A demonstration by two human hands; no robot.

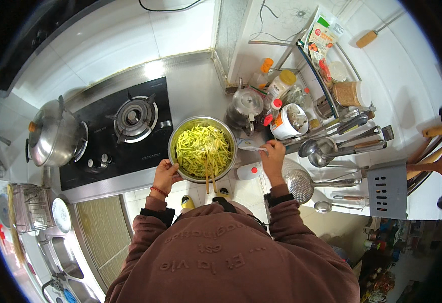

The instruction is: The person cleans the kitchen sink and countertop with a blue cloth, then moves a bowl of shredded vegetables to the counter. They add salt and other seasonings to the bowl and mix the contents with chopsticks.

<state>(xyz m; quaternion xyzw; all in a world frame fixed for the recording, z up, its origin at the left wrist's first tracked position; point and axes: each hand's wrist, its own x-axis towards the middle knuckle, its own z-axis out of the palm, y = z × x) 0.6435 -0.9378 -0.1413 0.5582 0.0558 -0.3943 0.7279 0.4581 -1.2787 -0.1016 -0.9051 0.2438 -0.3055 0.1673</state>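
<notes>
My left hand [165, 175] grips the near-left rim of a stainless-steel bowl [172, 141], thumb over the edge. Shredded green vegetable [202, 146] fills the bowl, with a paler, whitish patch on top. A pair of wooden chopsticks [207, 178] stands in the shreds and leans over the near rim. To the right, my right hand [273, 156] pinches the edge of a small white plastic packet [250, 144] beside the bowl. What the packet holds cannot be made out. A white bottle with a red cap [248, 172] is just below that hand.
A gas hob [133, 151] lies left, bearing a lidded steel pot [54, 132]. At right are a steel kettle [245, 104], a white tub [290, 121], condiment bottles [281, 83] and a wire rack [319, 75]. Ladles and a skimmer [299, 185] hang from the wall. A sink [67, 257] is lower left.
</notes>
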